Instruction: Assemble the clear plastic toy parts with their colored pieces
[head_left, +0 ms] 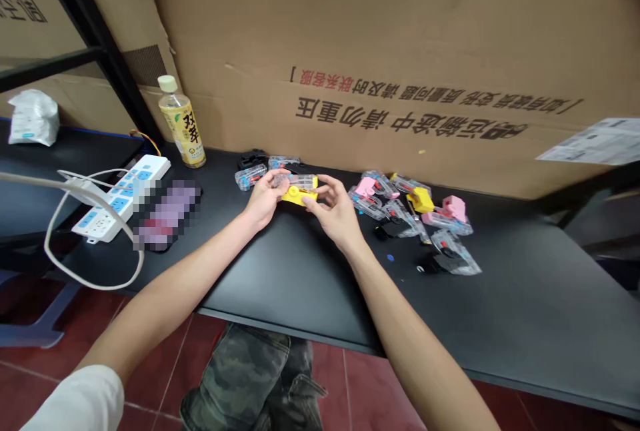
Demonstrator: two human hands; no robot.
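Between both hands, just above the black table, is a small toy-like piece with a yellow part and a clear plastic part point(300, 196); its exact kind I cannot make out. My left hand point(265, 199) grips its left end, fingers closed on the clear part. At the right end, my right hand point(336, 210) pinches it with thumb and fingers. Similar clear plastic pieces with pink, yellow and black parts point(421, 199) lie in a loose pile to the right of my right hand. Behind my left hand lie a few more clear and black pieces point(251, 176).
A tall cardboard sheet point(380, 38) stands along the back of the black table point(295, 278). On the left are a yellow drink bottle point(183, 123), a white power strip point(123, 198) with a looping cable, a blurred-out phone-like object point(167, 214) and a white plastic bag point(34, 118).
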